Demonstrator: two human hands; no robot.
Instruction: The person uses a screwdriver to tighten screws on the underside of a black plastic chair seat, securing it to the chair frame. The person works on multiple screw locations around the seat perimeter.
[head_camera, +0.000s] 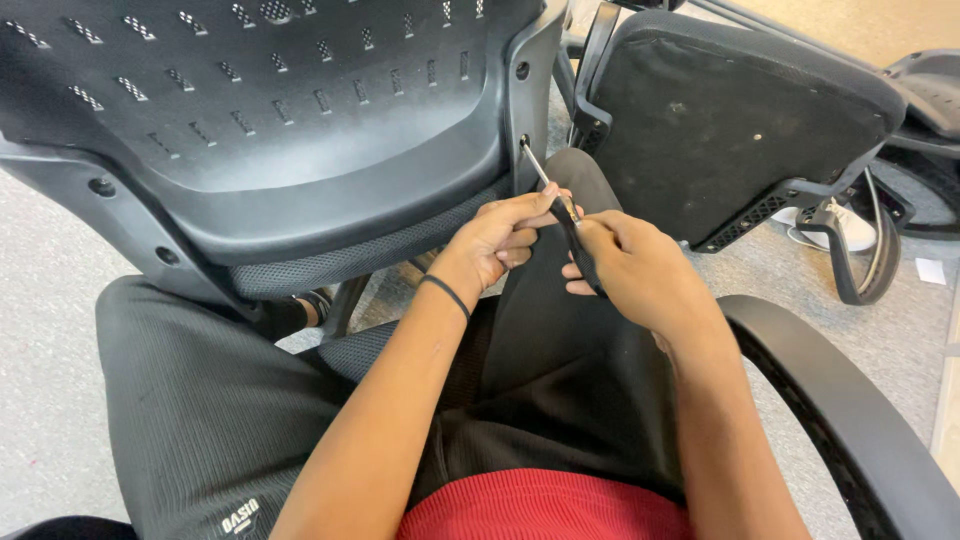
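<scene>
Screwdriver (556, 196) held between both hands, near the middle of the scene — thin metal shaft slanting up and left, tip set into a screw hole (523, 142) on the right edge of the black plastic chair back (300, 150). Right hand (640, 270) closed around the dark handle; left hand (500, 240) pinching the shaft just below the bare metal, a black band around its wrist. Judged to be the screw-driving step at the backrest frame, tip already seated. Next move calls for keeping the shaft in line with the hole and steady pressure while turning, else a slip off the screw head. Chair back hard and moulded, matt, pierced with rows of small slots; mesh seat edge (350, 262) beneath it, finely woven. Far right, a second seat (720, 110) tipped on edge — padded, dusty black. Curved armrest (850, 410) near right, smooth plastic, over grey carpet (40, 300).
</scene>
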